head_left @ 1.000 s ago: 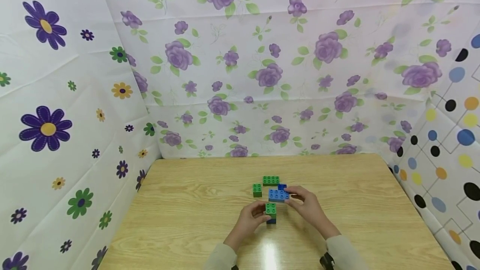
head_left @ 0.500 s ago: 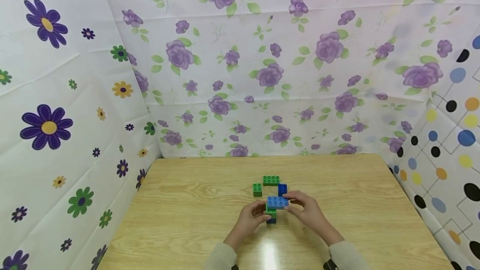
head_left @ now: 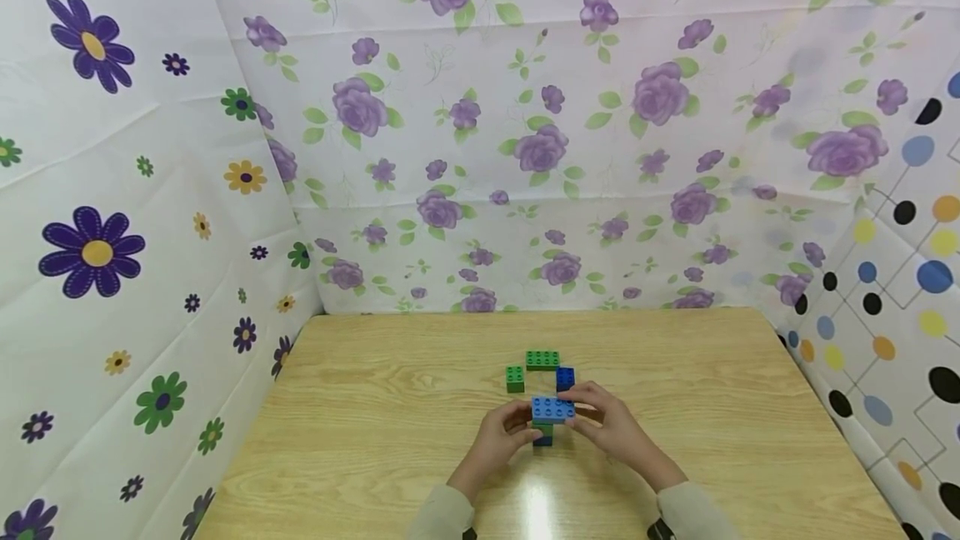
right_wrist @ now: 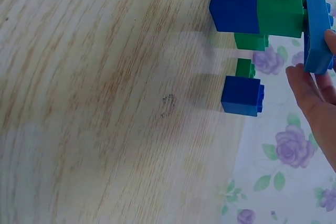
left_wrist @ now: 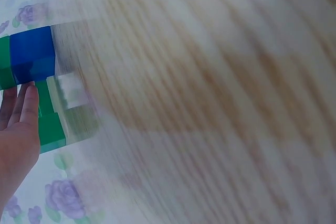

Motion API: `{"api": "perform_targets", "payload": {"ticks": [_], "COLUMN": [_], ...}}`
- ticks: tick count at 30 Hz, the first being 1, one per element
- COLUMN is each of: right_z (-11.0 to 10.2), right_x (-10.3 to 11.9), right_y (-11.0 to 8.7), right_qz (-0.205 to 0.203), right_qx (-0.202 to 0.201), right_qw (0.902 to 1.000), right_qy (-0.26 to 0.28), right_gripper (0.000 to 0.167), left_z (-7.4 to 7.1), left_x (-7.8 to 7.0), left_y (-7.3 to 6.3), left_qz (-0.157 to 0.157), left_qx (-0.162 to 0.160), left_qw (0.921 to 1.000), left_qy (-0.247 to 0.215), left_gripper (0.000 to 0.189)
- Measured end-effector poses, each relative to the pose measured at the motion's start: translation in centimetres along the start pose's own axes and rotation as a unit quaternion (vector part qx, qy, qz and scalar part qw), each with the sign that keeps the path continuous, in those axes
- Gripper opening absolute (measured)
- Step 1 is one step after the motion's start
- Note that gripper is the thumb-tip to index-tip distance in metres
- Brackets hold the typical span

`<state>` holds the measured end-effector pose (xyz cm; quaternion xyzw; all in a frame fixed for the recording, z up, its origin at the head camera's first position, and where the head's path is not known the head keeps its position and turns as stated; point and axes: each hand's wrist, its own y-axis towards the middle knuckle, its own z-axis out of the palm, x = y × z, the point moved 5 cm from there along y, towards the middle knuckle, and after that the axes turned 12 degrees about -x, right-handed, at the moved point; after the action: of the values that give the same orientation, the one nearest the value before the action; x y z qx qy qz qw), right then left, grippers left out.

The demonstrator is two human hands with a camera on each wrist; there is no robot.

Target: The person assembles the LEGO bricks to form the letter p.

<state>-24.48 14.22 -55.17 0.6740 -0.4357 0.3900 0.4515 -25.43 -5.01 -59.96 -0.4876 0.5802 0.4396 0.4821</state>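
A light blue eight-stud toy brick (head_left: pixel 551 410) is pinched between the thumb and fingers of my right hand (head_left: pixel 613 426). It lies across the top of a two-brick stack, at the studs of the green brick (right_wrist: pixel 280 12). Below that green brick sits a dark blue brick (right_wrist: pixel 234 9) on the table. My left hand (head_left: pixel 497 437) holds the stack from the left side, thumb in front and fingers behind. Whether the light blue brick is pressed fully onto the studs, I cannot tell.
Behind the stack on the wooden table (head_left: pixel 375 407) stand a small green brick (head_left: pixel 514 379), a long green brick (head_left: pixel 542 360) and another dark blue brick (head_left: pixel 565 378). Flower-patterned cloth (head_left: pixel 480 257) hangs beyond the table's far edge.
My right hand has brought the light blue brick toward me and slightly left, from behind the stack to over its top. The left hand has stayed in place on the stack.
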Motion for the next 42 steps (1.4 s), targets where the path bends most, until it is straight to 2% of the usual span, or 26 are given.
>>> {"api": "perform_targets", "payload": {"ticks": [4, 8, 15, 21, 34, 42], "right_z": [0.2, 0.3, 0.8, 1.1, 1.0, 1.6], "right_x": [-0.6, -0.3, 0.0, -0.3, -0.1, 0.1], "right_y": [0.1, 0.0, 0.2, 0.5, 0.7, 0.8], "right_qz": [-0.005, -0.009, 0.026, 0.043, 0.024, -0.020], "right_qx": [0.012, 0.006, -0.037, -0.047, -0.030, -0.019], "right_qw": [0.9999, 0.9999, 0.9980, 0.9960, 0.9961, 0.9942], "right_qy": [-0.003, -0.011, -0.043, -0.063, -0.080, -0.103], "right_gripper": [0.039, 0.037, 0.034, 0.033, 0.030, 0.035], "left_z": [0.0, 0.0, -0.1, 0.0, 0.1, -0.1], "left_x": [0.0, 0.2, 0.2, 0.1, 0.2, 0.0], "left_y": [0.0, 0.0, 0.0, 0.0, 0.3, 0.1], "left_qz": [0.000, 0.002, -0.004, -0.004, 0.007, 0.008], "left_qx": [0.001, 0.005, 0.005, 0.002, 0.002, 0.009], "left_qw": [1.0000, 1.0000, 1.0000, 1.0000, 0.9998, 0.9999], "left_qy": [0.001, 0.002, 0.006, 0.003, 0.017, 0.009], "left_gripper": [0.039, 0.039, 0.038, 0.039, 0.036, 0.036]}}
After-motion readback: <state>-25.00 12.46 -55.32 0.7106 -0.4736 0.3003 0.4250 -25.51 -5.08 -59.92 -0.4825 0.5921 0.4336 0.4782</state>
